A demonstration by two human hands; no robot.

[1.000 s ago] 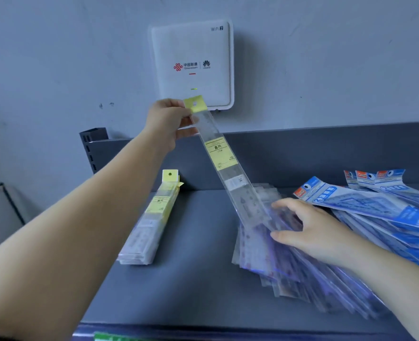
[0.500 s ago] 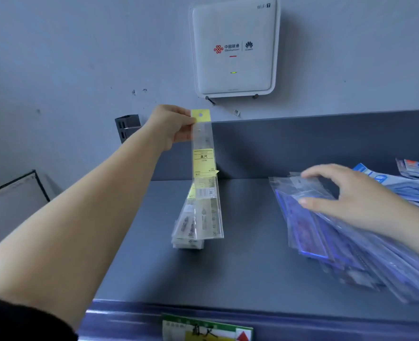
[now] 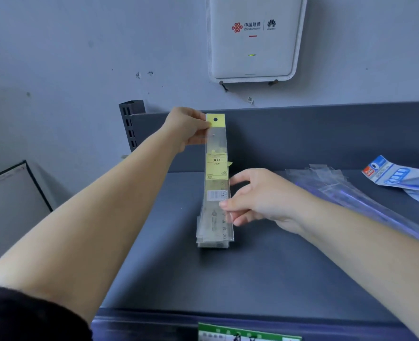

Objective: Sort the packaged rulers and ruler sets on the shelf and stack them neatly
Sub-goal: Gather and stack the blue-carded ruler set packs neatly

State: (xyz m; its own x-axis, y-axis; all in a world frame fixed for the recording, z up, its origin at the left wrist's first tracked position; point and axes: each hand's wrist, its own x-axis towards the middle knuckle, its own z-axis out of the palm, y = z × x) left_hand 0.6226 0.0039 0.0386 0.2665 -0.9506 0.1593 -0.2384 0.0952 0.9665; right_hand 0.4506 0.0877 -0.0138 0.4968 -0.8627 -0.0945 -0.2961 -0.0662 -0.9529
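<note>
My left hand (image 3: 187, 129) pinches the yellow-tabbed top of a clear packaged ruler (image 3: 217, 168), which lies lengthwise over the stack of matching rulers (image 3: 213, 238) on the grey shelf (image 3: 265, 267). My right hand (image 3: 257, 200) touches the ruler's right edge lower down, thumb and fingertips against the packet. A loose pile of clear and blue ruler packets (image 3: 339, 193) spreads at the right. Blue-and-white ruler set packs (image 3: 395, 175) lie at the far right.
A white WiFi box (image 3: 252, 45) hangs on the wall above the shelf. A slotted shelf upright (image 3: 129, 124) stands at the back left. A green price label (image 3: 248, 333) sits on the shelf's front edge. A dark-framed board (image 3: 9, 198) leans at the left.
My left hand carried the yellow-tabbed ruler from the right pile over to the left stack and lowered it. My right hand left the loose pile and came to the ruler's right edge.
</note>
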